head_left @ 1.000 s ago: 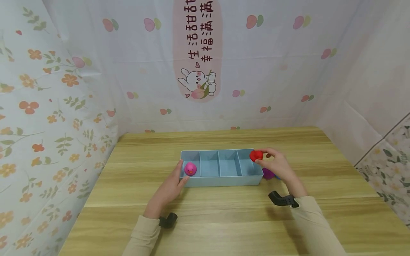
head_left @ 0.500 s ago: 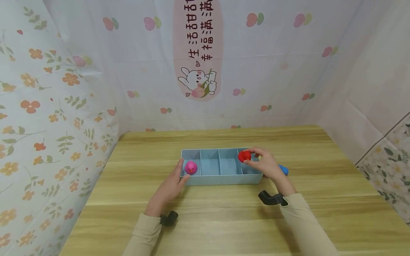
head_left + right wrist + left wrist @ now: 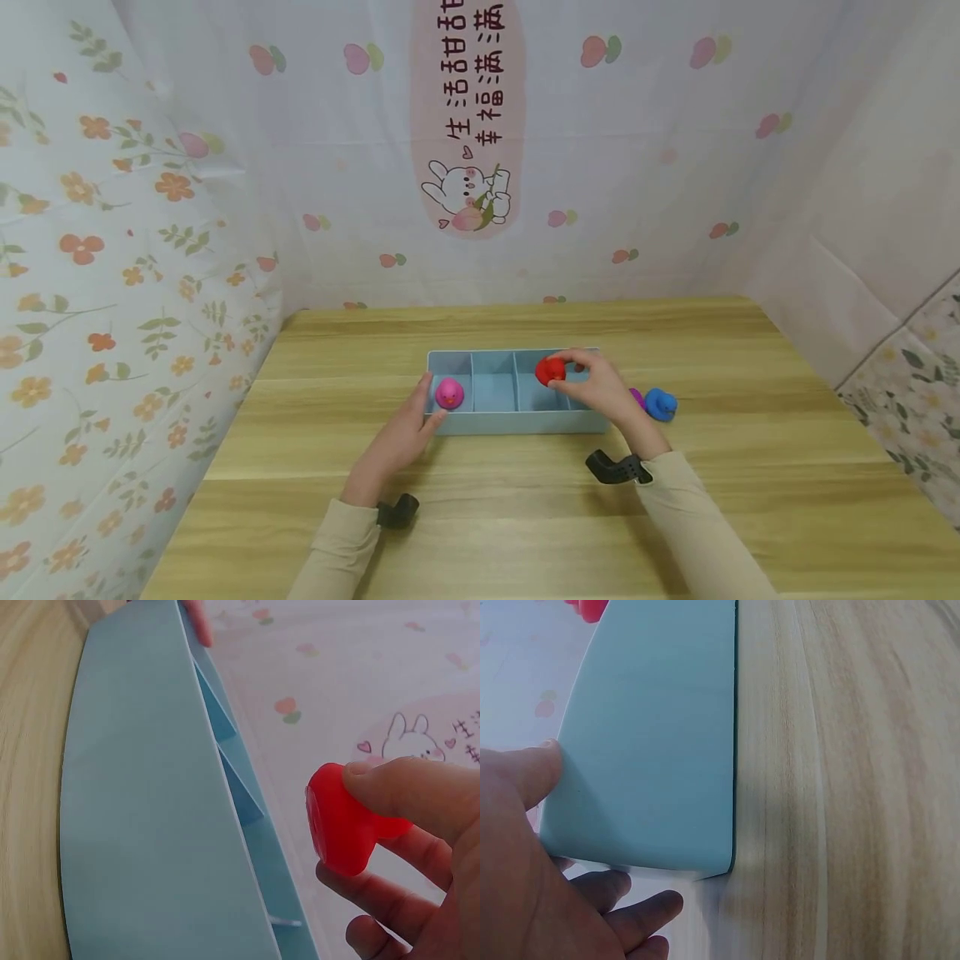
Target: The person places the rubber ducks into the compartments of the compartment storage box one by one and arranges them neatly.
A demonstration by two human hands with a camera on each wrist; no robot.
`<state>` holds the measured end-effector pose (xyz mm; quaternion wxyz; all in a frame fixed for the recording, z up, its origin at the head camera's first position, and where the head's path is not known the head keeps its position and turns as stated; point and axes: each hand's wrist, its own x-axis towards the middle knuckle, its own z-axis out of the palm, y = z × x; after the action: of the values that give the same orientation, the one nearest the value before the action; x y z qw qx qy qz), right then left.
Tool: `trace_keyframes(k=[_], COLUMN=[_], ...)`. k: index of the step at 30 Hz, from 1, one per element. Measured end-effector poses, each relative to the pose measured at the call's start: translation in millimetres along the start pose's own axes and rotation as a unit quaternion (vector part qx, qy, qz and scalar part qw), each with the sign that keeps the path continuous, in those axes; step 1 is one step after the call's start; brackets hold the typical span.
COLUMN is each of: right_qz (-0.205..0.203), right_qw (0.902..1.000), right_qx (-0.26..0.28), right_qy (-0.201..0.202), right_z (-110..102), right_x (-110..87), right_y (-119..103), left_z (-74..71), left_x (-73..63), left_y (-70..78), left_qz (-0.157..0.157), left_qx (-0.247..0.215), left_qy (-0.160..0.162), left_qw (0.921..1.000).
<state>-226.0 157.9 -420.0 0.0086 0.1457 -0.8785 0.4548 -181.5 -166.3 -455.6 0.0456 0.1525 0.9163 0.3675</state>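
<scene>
A light blue divided box (image 3: 521, 423) with several compartments sits on the table. My left hand (image 3: 397, 437) rests against its left end, fingers extended along the end wall and thumb (image 3: 536, 771) at the front rim. Beside that hand, a pink toy duck (image 3: 450, 393) sits in the leftmost compartment. My right hand (image 3: 600, 392) pinches a red toy duck (image 3: 551, 372) between thumb and fingers, above the box's third compartment from the left. In the right wrist view the red duck (image 3: 341, 821) is held clear of the rim; the rightmost compartment is partly hidden by the hand.
Right of the box, a blue toy duck (image 3: 661, 405) stands on the wooden table (image 3: 510, 517). A purple toy (image 3: 637, 397) next to it is partly hidden by my right wrist. A printed cloth (image 3: 337, 167) hangs behind the table.
My right hand has moved left with the red duck, from the box's right end to above the third compartment. The blue duck has come into fuller view. My left hand has stayed put.
</scene>
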Motion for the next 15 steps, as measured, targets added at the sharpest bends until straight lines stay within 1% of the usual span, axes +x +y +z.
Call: trace_keyframes(k=[4, 7, 15], right_qz=[0.005, 0.0, -0.006], right_qw=[1.0, 0.9999, 0.9992], right_qx=[-0.007, -0.014, -0.04], right_qy=[-0.001, -0.005, -0.002], right_z=[5, 9, 26], right_x=[2.3, 5.3, 14.1], right_y=[-5, -9, -18], left_z=[0.4, 0.5, 0.5], left_x=[-0.2, -0.3, -0.3], left_y=[1.6, 2.0, 0.7], left_qz=[-0.003, -0.007, 0.0], left_qx=[-0.006, -0.008, -0.005], left_qy=[-0.004, -0.002, 0.002], left_qw=[1.0, 0.9999, 1.0])
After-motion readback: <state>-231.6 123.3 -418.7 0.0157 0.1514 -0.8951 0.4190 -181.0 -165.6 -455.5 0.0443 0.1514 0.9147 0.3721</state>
